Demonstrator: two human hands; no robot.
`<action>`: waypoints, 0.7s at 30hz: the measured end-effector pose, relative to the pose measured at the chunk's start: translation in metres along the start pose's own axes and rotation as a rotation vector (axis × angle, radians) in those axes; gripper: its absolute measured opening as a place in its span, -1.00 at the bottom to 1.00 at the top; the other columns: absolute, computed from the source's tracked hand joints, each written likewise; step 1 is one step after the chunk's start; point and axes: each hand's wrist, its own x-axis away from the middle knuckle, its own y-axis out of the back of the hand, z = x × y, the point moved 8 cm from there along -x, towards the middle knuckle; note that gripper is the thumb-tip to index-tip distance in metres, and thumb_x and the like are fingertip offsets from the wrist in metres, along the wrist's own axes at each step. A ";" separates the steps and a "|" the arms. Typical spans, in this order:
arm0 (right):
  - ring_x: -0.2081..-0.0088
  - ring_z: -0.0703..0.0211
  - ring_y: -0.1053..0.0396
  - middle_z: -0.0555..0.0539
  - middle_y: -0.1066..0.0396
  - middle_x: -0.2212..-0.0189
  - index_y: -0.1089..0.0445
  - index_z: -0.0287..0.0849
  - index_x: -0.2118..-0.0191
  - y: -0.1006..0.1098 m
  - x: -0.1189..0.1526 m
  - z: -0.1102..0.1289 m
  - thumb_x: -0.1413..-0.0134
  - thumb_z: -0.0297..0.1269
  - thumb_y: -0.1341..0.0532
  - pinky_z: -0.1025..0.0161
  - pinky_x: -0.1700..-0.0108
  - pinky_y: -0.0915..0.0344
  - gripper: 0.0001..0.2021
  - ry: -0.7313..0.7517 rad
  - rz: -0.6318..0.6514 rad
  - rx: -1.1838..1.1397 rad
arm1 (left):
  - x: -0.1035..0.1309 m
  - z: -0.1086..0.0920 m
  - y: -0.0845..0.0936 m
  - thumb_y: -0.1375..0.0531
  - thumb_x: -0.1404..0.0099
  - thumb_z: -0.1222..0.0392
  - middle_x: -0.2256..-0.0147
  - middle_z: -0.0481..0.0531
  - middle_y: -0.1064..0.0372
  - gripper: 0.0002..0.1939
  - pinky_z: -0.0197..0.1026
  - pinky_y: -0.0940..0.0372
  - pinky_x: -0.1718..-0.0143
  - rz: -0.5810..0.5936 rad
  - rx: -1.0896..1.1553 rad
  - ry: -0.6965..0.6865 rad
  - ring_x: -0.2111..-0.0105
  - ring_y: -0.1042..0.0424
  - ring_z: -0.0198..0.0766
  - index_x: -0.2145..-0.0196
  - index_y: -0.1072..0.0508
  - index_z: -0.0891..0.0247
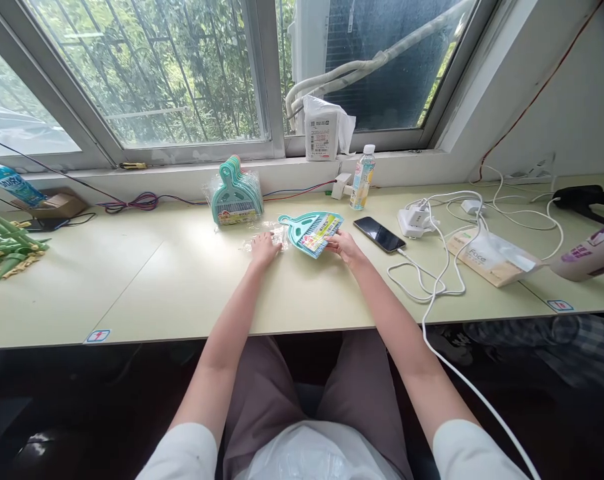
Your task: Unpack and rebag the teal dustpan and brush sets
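Note:
A teal mini dustpan set (312, 232) with a printed label lies tilted near the table's middle, its handle toward the left. My right hand (345, 247) grips its lower right edge, fingers wrapped at the brush side. Crinkled clear plastic wrap (279, 235) lies left of the dustpan. My left hand (266, 249) rests on that wrap with its fingers spread and apart from the dustpan. Behind my left hand, several similar dustpans (236, 197) stand stacked upright in clear plastic against the window ledge.
A phone (379, 234) on a white cable, a charger block (415, 220) and a tissue pack (495, 257) lie to the right. A bottle (363, 179) and a tissue box (323, 133) stand behind. Green stalks (12, 250) lie far left.

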 end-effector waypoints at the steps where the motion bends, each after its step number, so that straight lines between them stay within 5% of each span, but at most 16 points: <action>1: 0.40 0.15 -0.54 -0.10 -0.56 0.36 -0.36 -0.24 0.20 0.002 0.000 0.000 0.06 -0.59 -0.23 0.25 0.34 -0.52 -0.74 -0.015 0.009 0.013 | 0.000 0.000 0.000 -0.14 -0.22 0.06 -0.09 0.21 -0.31 -0.59 0.12 0.13 -0.25 0.004 -0.005 0.003 -0.16 -0.19 0.04 0.00 -0.41 0.25; 4: 0.43 0.15 -0.54 -0.12 -0.56 0.39 -0.38 -0.27 0.23 0.008 -0.001 0.002 0.06 -0.61 -0.22 0.28 0.36 -0.52 -0.77 -0.052 0.027 0.049 | 0.001 -0.002 0.005 -0.15 -0.20 -0.03 -0.04 0.19 -0.36 -0.64 0.22 0.34 -0.28 -0.029 -0.029 -0.016 -0.14 -0.21 0.06 0.14 -0.49 0.22; 7: 0.44 0.16 -0.54 -0.12 -0.56 0.41 -0.38 -0.27 0.26 0.013 -0.001 0.004 0.06 -0.63 -0.21 0.29 0.37 -0.52 -0.78 -0.065 0.030 0.074 | 0.002 -0.006 0.009 -0.20 -0.15 0.00 -0.04 0.15 -0.35 -0.70 0.22 0.34 -0.29 -0.054 -0.049 -0.043 -0.12 -0.23 0.05 0.20 -0.51 0.19; 11: 0.43 0.16 -0.54 -0.13 -0.56 0.38 -0.38 -0.27 0.24 0.018 -0.001 0.009 0.05 -0.62 -0.22 0.26 0.35 -0.53 -0.79 -0.051 0.022 0.090 | 0.003 -0.009 0.017 -0.18 -0.16 0.21 0.03 0.08 -0.38 -0.89 0.07 0.13 -0.26 -0.132 -0.097 -0.049 -0.05 -0.27 -0.05 0.36 -0.52 0.17; 16: 0.43 0.15 -0.54 -0.15 -0.56 0.38 -0.38 -0.28 0.23 0.018 -0.001 0.008 0.06 -0.62 -0.23 0.26 0.35 -0.52 -0.77 -0.052 0.015 0.107 | 0.005 -0.007 0.012 -0.04 -0.20 0.42 0.06 0.17 -0.38 -0.59 -0.08 -0.22 0.02 -0.069 -0.162 -0.005 0.02 -0.32 -0.05 0.01 -0.39 0.22; 21: 0.40 0.15 -0.55 -0.14 -0.56 0.35 -0.38 -0.27 0.19 0.007 0.002 0.004 0.05 -0.60 -0.23 0.28 0.35 -0.52 -0.75 -0.059 0.073 0.131 | 0.006 -0.010 0.004 0.06 -0.21 0.50 0.03 0.16 -0.36 -0.57 -0.14 -0.25 0.09 -0.003 -0.195 -0.037 0.00 -0.32 -0.07 0.08 -0.42 0.20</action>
